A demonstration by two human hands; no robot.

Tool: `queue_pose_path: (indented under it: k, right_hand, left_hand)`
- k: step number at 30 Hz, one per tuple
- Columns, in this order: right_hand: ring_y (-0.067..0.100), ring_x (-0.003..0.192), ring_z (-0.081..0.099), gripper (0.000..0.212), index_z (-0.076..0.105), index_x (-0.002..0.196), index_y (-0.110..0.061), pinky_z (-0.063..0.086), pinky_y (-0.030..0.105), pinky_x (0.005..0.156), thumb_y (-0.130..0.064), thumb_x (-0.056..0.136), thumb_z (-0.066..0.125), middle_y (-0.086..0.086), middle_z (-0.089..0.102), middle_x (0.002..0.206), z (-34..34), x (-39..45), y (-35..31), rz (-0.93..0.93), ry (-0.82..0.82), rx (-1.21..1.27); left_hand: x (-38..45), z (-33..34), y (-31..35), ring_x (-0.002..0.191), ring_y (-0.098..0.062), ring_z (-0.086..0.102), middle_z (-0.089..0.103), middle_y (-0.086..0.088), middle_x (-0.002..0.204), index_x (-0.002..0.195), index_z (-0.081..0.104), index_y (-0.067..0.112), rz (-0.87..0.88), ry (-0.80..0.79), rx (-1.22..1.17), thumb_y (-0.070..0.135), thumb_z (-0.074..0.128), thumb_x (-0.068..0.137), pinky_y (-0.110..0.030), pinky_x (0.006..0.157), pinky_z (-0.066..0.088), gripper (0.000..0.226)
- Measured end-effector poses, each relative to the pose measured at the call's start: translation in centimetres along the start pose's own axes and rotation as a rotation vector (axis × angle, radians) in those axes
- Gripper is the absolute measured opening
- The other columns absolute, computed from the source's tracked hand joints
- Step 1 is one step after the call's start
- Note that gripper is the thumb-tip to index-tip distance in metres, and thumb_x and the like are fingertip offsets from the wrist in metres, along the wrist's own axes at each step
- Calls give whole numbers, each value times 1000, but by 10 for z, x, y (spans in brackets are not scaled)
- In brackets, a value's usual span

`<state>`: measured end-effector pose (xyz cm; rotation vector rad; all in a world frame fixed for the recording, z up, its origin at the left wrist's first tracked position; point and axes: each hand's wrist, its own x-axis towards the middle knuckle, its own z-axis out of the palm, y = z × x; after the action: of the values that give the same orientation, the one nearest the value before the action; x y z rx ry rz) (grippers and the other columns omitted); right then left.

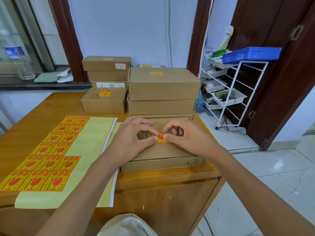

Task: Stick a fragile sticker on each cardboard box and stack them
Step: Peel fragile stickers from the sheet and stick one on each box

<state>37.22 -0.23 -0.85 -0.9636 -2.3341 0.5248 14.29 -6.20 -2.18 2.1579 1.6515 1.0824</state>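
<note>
step: sticking fragile sticker (160, 138) onto front box (163, 150) | both hands' fingers (154, 138) pinching sticker | next: pressing flat, then stacking on stack (162, 92)

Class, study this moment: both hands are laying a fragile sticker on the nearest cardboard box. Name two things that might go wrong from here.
1. The left hand and right hand pinch the sticker at its edges; uneven pressing may crease it or set it crooked.
2. The nearest box lies beside the sticker sheet, and the left forearm crosses the sheet's edge; it might drag the sheet.
</note>
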Motion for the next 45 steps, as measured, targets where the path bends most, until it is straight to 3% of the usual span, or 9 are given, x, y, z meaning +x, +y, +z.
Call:
queue_pose_path:
  k: [8, 10, 13, 16, 20, 23, 27, 35, 45]
  right_hand:
    - [-4, 89, 60, 12, 71, 110, -29, 45, 16, 81, -23, 99, 69, -11, 69, 98, -12, -10, -6, 160, 198, 323]
    - [-7, 108, 59, 34, 61, 129, -30, 45, 20, 96, -35, 96, 70, -15, 67, 116, -25, -22, -6, 222, 281, 323]
    - [-2, 132, 47, 91, 28, 157, -35, 37, 27, 108, -59, 84, 76, -21, 47, 148, -35, -61, -6, 387, 122, 296]
    - [6, 137, 45, 116, 12, 163, -39, 43, 33, 112, -52, 76, 87, -17, 40, 157, -19, -103, -17, 422, -40, 242]
    - [7, 136, 51, 106, 16, 161, -43, 48, 41, 113, -39, 82, 86, -15, 46, 156, -22, -116, -40, 369, 165, 230]
    - [2, 128, 56, 108, 14, 161, -45, 48, 29, 108, -39, 82, 86, -16, 50, 151, -58, -108, -61, 290, 198, 266]
    - [12, 128, 57, 111, 12, 163, -38, 48, 30, 105, -38, 81, 87, -7, 50, 152, -117, -67, -84, 220, 281, 271]
    - [19, 136, 54, 113, 17, 161, -39, 44, 49, 115, -52, 73, 86, -4, 48, 155, -175, 51, -70, 149, 358, 282]
    - [16, 133, 52, 100, 21, 161, -31, 48, 38, 108, -43, 84, 84, -13, 48, 144, -119, 90, 4, 293, 248, 320]
  left_hand:
    - [-13, -15, 21, 130, -4, 48, 67, 21, 125, 112, 76, 36, -128, 113, -105, 48, 55, 100, -46, 111, 41, 27]
    - [-26, -30, 30, 136, -4, 41, 57, 21, 140, 127, 67, 39, -194, 105, -46, 54, 57, 96, -42, 115, 37, 36]
    - [-59, -41, 36, 134, -5, 33, 32, 27, 149, 152, 36, 44, -387, -74, -32, 70, 71, 74, -39, 113, 35, 89]
    - [-90, -33, 41, 128, -13, 50, 42, 14, 152, 153, 28, 43, -430, -79, 16, 51, 92, 63, -40, 108, 48, 110]
    - [-96, -47, 71, 112, -17, 59, 59, 5, 132, 144, 42, 38, -409, 53, 11, 32, 94, 67, -41, 95, 56, 93]
    - [-91, -83, 100, 109, -15, 61, 59, 11, 124, 138, 45, 40, -342, 112, 8, 33, 94, 68, -37, 90, 58, 86]
    - [-48, -132, 132, 104, -8, 57, 57, 15, 120, 135, 49, 42, -235, 199, -26, 33, 93, 69, -18, 76, 48, 80]
    - [68, -170, 134, 121, -22, 59, 57, 5, 137, 130, 53, 44, -187, 288, -155, 28, 91, 71, -47, 95, 55, 71]
    - [116, -117, 53, 123, -15, 52, 52, 10, 133, 146, 41, 31, -292, 131, -132, 28, 84, 82, -31, 99, 45, 77]
